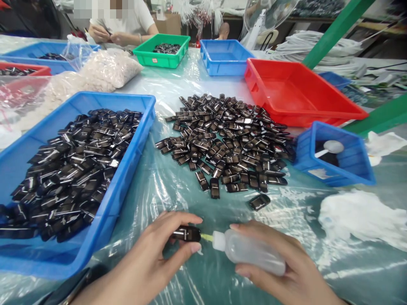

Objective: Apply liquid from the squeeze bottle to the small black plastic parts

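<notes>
OK, headcount, noon at the top: blue trays [127, 182] x4 (9, 10, 12, one mostly hidden at 2), one blue bin [330, 169] at 3, red trays [295, 84] x2 (2 and 10), one green tray [161, 60] at 11. One spoon [333, 147] at 3, one bottle [254, 252] at 5, one left hand [159, 245] at 7, one right hand [273, 258] at 5. Black part [187, 234]: one at 6, one loose at 4, middle heap [225, 135] is lol uncountable.
</notes>
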The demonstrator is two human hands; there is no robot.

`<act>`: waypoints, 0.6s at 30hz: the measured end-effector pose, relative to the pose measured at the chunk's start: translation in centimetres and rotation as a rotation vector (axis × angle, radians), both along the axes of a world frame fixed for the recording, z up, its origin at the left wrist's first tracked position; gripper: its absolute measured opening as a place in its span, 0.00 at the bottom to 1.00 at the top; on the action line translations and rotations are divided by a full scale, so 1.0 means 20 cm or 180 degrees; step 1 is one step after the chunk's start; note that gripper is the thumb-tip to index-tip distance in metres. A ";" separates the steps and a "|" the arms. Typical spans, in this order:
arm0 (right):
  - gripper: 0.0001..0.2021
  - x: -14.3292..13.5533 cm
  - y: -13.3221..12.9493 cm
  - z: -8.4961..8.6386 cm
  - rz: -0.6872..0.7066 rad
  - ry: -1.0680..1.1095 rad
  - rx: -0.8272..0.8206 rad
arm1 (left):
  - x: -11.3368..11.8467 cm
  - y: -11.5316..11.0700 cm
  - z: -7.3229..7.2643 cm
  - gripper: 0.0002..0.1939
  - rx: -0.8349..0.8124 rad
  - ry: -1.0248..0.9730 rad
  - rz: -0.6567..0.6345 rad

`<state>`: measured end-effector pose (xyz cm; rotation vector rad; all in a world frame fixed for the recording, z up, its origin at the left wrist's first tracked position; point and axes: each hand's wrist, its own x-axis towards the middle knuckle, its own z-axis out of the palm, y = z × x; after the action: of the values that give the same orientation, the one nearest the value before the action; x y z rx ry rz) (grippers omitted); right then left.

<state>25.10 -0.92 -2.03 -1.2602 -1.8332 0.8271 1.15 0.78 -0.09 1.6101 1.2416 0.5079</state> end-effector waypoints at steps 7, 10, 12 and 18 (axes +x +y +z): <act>0.19 -0.01 -0.01 0.00 -0.0195 -0.0169 0.0025 | -0.02 -0.01 0.01 0.16 0.0269 -0.0058 -0.0240; 0.18 -0.01 -0.01 0.01 -0.0277 -0.0159 -0.0025 | -0.02 0.00 0.01 0.18 0.0240 -0.0126 -0.0196; 0.18 -0.01 -0.01 0.01 -0.0287 -0.0114 -0.0026 | -0.02 0.01 0.01 0.16 0.0233 -0.0169 -0.0054; 0.18 0.00 -0.01 0.01 -0.0221 -0.0027 -0.0137 | -0.01 0.01 0.01 0.13 0.0054 -0.0223 0.0230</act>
<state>25.01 -1.08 -1.88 -1.3485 -1.7765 0.8282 1.00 0.96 0.16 1.5530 1.2495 0.6167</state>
